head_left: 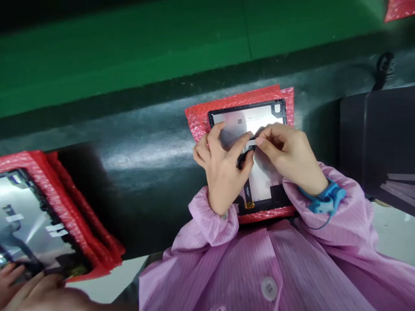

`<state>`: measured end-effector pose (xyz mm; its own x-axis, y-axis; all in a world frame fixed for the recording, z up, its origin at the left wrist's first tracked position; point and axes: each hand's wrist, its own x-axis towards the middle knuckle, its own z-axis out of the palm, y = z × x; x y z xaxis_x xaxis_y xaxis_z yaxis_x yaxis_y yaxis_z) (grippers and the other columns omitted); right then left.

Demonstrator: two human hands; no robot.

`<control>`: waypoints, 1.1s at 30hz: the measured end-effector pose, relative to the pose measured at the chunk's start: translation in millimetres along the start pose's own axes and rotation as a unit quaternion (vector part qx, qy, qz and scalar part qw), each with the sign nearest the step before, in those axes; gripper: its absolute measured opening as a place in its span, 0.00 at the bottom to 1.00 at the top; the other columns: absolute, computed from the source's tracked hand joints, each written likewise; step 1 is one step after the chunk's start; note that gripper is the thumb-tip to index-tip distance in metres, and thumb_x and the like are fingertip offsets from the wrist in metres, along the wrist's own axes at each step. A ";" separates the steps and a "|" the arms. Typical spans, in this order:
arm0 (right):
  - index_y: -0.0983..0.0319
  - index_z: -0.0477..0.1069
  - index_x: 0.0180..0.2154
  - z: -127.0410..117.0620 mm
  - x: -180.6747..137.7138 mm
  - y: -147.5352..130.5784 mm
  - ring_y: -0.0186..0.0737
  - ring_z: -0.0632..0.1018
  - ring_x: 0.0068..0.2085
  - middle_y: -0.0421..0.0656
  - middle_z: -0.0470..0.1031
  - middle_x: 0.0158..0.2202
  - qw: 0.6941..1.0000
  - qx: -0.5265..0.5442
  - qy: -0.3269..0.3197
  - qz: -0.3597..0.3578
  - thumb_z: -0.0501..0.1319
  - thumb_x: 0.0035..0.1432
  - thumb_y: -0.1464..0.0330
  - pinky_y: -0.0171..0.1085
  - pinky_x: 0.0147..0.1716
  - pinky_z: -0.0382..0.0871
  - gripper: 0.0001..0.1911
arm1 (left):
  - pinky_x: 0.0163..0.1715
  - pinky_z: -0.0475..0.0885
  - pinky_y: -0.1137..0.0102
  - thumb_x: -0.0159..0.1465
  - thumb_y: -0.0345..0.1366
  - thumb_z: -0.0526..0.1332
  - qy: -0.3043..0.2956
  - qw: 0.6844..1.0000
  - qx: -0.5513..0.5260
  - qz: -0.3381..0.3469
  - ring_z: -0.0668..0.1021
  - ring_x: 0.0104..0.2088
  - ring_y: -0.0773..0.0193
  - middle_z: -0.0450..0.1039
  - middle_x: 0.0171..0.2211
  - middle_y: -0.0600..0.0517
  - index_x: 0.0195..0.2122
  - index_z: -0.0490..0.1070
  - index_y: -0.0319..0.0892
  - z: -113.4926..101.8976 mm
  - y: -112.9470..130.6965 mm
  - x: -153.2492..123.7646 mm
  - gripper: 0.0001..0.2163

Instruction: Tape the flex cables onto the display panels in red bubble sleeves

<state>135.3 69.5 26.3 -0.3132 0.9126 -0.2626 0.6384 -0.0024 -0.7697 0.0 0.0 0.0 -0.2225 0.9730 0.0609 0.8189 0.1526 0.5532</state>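
Note:
A black-framed tablet panel [259, 181] lies back up on a red bubble-wrap sheet [201, 119] in front of me. My left hand [222, 168] rests on the panel's left half, its index finger and thumb pinched toward a small white tape strip [251, 141]. My right hand [287, 155] comes from the right and pinches the same strip at its other end. An orange-tipped flex cable [248, 194] runs down the panel below the hands. A blue wrist strap [326, 201] circles my right wrist.
At the left edge lies a stack of red bubble-wrap sheets [84, 211] with another panel [29, 220] on top; another person's hand [19, 283] touches it at bottom left. A dark box [376, 134] stands to the right. A green belt [129, 47] runs along the back.

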 end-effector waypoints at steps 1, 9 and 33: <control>0.64 0.70 0.29 0.6 0.1 -0.4 0.32 0.69 0.28 0.40 0.72 0.28 1.000 -0.009 -0.002 -0.002 0.59 0.59 0.71 0.35 0.32 0.59 0.07 | 0.59 0.56 0.44 0.64 0.40 0.63 -0.001 1.000 -0.006 -0.001 0.61 0.60 0.41 0.59 0.62 0.46 0.51 0.78 0.56 0.1 -0.2 0.1 0.14; 0.64 0.71 0.29 7.4 0.0 -2.3 0.33 0.70 0.30 0.41 0.72 0.29 0.997 -0.072 0.023 -0.004 0.60 0.58 0.73 0.35 0.33 0.59 0.06 | 0.60 0.56 0.45 0.62 0.39 0.64 -0.002 1.000 -0.010 -0.003 0.61 0.60 0.42 0.59 0.62 0.46 0.51 0.78 0.56 -0.4 0.5 0.4 0.15; 0.63 0.67 0.27 15.9 -2.6 -5.3 0.33 0.66 0.27 0.39 0.65 0.26 0.989 -0.135 0.066 -0.010 0.58 0.58 0.73 0.37 0.31 0.57 0.07 | 0.61 0.57 0.40 0.63 0.38 0.64 -0.017 1.000 -0.020 -0.011 0.61 0.62 0.39 0.59 0.63 0.47 0.52 0.78 0.57 -1.4 0.4 -1.1 0.15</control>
<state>121.6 60.7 21.8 -0.2446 0.9568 -0.1573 0.8030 0.1090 -0.5860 -0.2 -1.3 1.3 -0.2223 0.9748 0.0210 0.7924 0.1681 0.5863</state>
